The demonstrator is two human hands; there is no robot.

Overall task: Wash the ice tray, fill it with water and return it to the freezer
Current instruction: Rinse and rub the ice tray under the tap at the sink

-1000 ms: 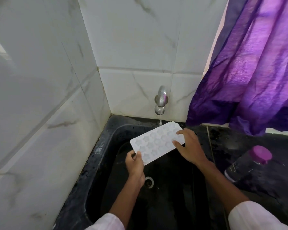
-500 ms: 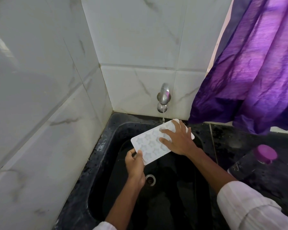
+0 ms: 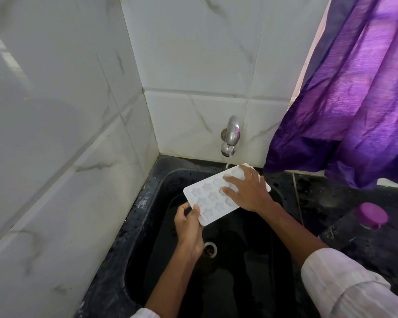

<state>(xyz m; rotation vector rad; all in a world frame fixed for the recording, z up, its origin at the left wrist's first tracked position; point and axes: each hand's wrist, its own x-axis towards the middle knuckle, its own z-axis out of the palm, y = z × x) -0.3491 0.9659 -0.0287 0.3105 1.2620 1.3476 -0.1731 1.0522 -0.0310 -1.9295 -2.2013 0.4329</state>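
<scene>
Ice tray (image 3: 213, 198) sits over the sink (image 3: 161, 180) under the tap (image 3: 230, 136), left hand (image 3: 189, 226) pinching its near corner, while the right hand (image 3: 248, 191), earlier at the edge, now spreads flat across its cups, scrubbing.

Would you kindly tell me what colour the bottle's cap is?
Purple, seen in the head view: the cap.

Over a black sink (image 3: 147, 216) in a tiled corner, the left hand (image 3: 189, 228) pinches the near left corner of a white ice tray (image 3: 207, 198) with star-shaped cells. The right hand (image 3: 248, 191) lies flat on the tray's far right half, fingers spread. A thin stream from the metal tap (image 3: 230, 136) falls onto the tray's far edge; a purple curtain (image 3: 354, 99) hangs at right, above a purple-capped bottle (image 3: 368, 226) on the dark counter (image 3: 319, 193).
</scene>
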